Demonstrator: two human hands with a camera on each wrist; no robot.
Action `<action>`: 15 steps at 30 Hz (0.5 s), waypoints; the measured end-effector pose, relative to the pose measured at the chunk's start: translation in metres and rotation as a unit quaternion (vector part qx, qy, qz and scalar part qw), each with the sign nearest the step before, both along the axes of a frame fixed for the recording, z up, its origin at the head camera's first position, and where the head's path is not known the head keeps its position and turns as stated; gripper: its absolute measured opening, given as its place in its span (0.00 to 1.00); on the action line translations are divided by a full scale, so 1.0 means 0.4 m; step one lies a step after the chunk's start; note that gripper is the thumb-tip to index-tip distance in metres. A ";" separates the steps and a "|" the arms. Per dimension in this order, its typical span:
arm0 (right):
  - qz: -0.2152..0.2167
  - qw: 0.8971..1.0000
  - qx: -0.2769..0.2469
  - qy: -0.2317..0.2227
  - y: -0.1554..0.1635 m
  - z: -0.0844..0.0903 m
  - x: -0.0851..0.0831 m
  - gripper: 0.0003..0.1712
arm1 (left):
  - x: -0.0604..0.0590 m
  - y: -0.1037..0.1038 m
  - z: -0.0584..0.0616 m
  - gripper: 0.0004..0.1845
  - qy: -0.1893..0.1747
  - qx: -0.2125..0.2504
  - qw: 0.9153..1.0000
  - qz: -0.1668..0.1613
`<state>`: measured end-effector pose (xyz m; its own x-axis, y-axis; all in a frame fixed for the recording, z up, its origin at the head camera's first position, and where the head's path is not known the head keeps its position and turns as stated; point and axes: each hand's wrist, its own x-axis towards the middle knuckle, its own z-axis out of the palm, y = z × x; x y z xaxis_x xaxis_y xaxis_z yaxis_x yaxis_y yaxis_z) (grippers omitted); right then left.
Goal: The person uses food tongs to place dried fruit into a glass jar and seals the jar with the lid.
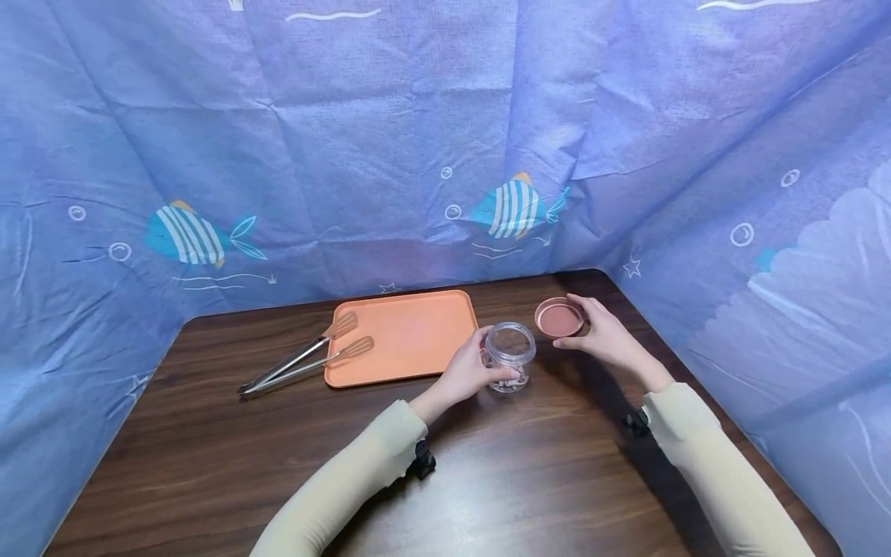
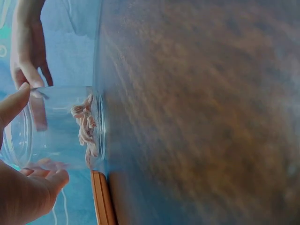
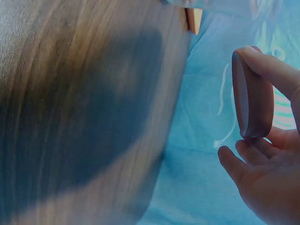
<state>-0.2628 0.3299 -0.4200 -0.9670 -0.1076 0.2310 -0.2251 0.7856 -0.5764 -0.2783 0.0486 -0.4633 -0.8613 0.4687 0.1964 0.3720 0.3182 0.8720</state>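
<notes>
A clear jar (image 1: 510, 348) stands upright on the table with its mouth uncovered. Small pinkish-beige pieces (image 2: 86, 129) lie at its bottom; their kind cannot be made out. My left hand (image 1: 468, 371) grips the jar from its left side, thumb on the near side and fingers around the back. To the right of the jar, my right hand (image 1: 605, 333) holds a reddish-brown round lid (image 1: 560, 319) by its rim. In the right wrist view the lid (image 3: 253, 93) is pinched between thumb and fingers, raised off the table and apart from the jar.
An orange tray (image 1: 411, 336) lies left of the jar, near the table's back edge. Metal tongs with brown slotted heads (image 1: 299, 360) rest partly on its left side. Blue fish-patterned cloth (image 1: 390, 155) hangs behind and to the right of the dark wooden table (image 1: 209, 464).
</notes>
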 end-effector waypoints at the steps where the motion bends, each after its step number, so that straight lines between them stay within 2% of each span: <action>1: 0.006 1.000 0.002 0.004 -0.003 0.004 0.005 0.57 | 0.001 0.000 0.000 0.50 0.000 0.000 1.000 0.001; 8: 0.039 0.998 0.020 0.034 -0.026 0.029 0.043 0.55 | 0.003 0.005 -0.008 0.51 -0.003 -0.001 1.000 0.002; 15: 0.065 0.995 0.028 0.077 -0.041 0.044 0.052 0.55 | 0.003 0.002 -0.008 0.50 -0.009 0.004 1.000 0.005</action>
